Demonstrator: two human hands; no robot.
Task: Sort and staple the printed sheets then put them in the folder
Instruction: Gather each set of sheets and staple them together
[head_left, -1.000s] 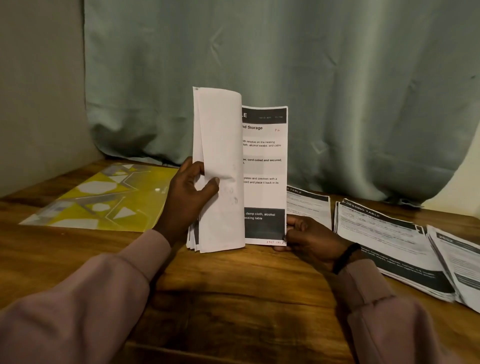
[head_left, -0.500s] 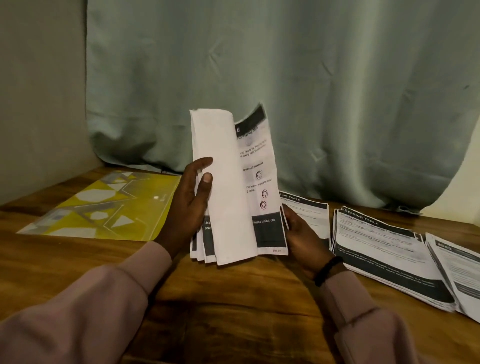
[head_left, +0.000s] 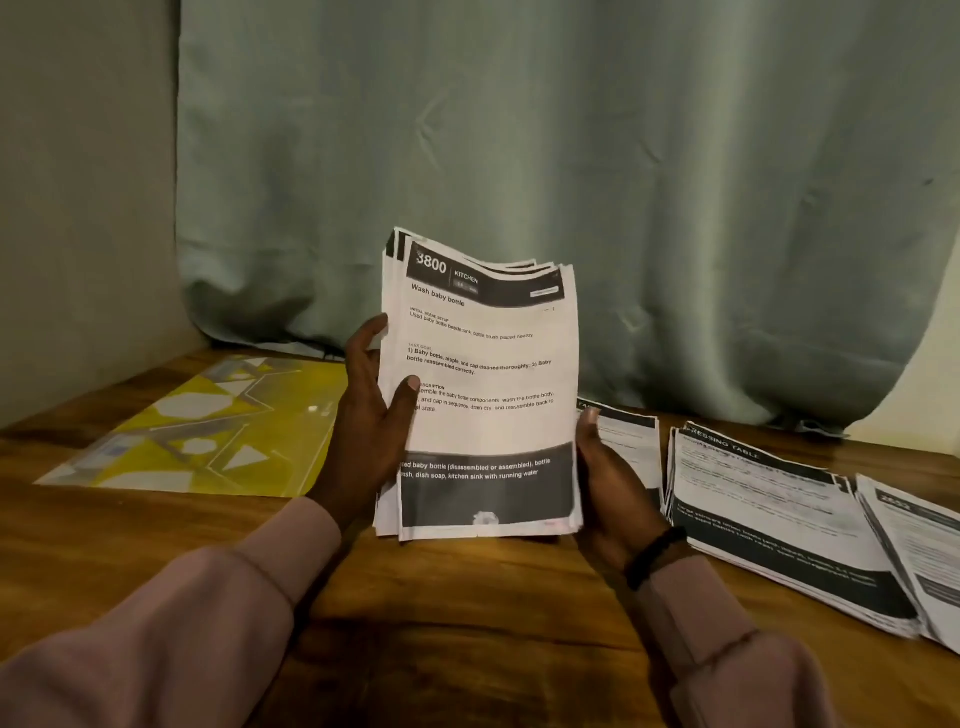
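Note:
A stack of printed sheets stands almost upright on its bottom edge on the wooden table; its front page reads "Wash baby bottle". My left hand grips the stack's left edge, thumb on the front page, fingers behind. My right hand holds the lower right edge, fingers hidden behind the paper. A yellow patterned folder lies flat at the left.
Sorted piles lie on the table at the right: one sheet just behind my right hand, a thicker pile headed "Dressing table", and another pile at the right edge. A green curtain hangs behind the table.
The pages that my left hand held folded back have dropped flat against the stack, so a full front page now faces me. My right hand shifted to the lower right edge.

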